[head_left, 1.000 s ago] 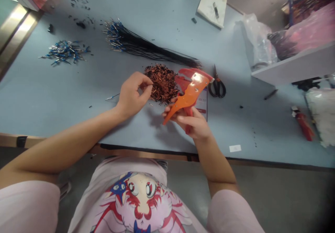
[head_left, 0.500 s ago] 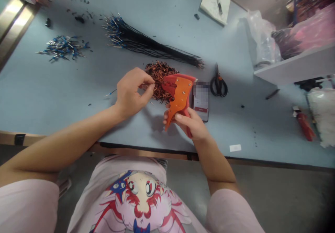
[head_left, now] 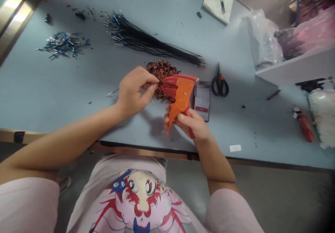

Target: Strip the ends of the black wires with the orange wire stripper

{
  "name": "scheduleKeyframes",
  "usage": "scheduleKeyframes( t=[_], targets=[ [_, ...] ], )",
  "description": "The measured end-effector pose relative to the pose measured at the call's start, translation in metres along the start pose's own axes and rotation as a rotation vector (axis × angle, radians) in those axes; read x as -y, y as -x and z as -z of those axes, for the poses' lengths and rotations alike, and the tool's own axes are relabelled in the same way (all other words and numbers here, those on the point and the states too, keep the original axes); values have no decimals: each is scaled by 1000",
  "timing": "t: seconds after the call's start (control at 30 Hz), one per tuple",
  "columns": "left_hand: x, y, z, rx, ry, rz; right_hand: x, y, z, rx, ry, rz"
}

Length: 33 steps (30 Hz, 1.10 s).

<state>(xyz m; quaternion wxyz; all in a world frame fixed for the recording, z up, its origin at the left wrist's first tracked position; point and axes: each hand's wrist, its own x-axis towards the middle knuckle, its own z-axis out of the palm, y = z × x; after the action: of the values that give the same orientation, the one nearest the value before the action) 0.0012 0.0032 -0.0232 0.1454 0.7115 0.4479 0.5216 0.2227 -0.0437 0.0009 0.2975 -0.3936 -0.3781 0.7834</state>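
Note:
My right hand [head_left: 190, 123] is shut around the grip of an orange and red wire stripper [head_left: 181, 95], with its jaws facing left. My left hand [head_left: 133, 91] pinches a thin wire [head_left: 113, 92] between thumb and fingers. The blue-tipped wire end sticks out to the left of that hand, and the other end reaches the stripper's jaws at the fingertips. Just behind both hands lies a heap of copper-brown wire scraps [head_left: 161, 75], partly hidden by the stripper.
A bundle of black wires with blue terminals [head_left: 141, 41] and loose blue terminals [head_left: 62, 44] lie on the pale blue workbench [head_left: 65, 82]. A phone [head_left: 202, 102], black-handled scissors [head_left: 220, 84], a plastic bag [head_left: 265, 39] and a white shelf [head_left: 293, 65] stand to the right.
The stripper has turned from a slanted pose to nearly upright, with its jaws now facing left. My left hand has moved right, bringing the wire to the jaws.

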Motion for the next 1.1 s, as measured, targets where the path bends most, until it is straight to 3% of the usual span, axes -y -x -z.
scheduleKeyframes(
  t=[0.3, 0.8, 1.1],
  targets=[
    [-2, 0, -1, 75, -49, 36, 1, 1, -2, 2, 25, -9],
    [-4, -2, 1, 84, -35, 58, 1, 2, -1, 3, 59, -10],
    [2, 1, -2, 5, -13, -67, -1, -2, -4, 42, 80, 3]
  ],
)
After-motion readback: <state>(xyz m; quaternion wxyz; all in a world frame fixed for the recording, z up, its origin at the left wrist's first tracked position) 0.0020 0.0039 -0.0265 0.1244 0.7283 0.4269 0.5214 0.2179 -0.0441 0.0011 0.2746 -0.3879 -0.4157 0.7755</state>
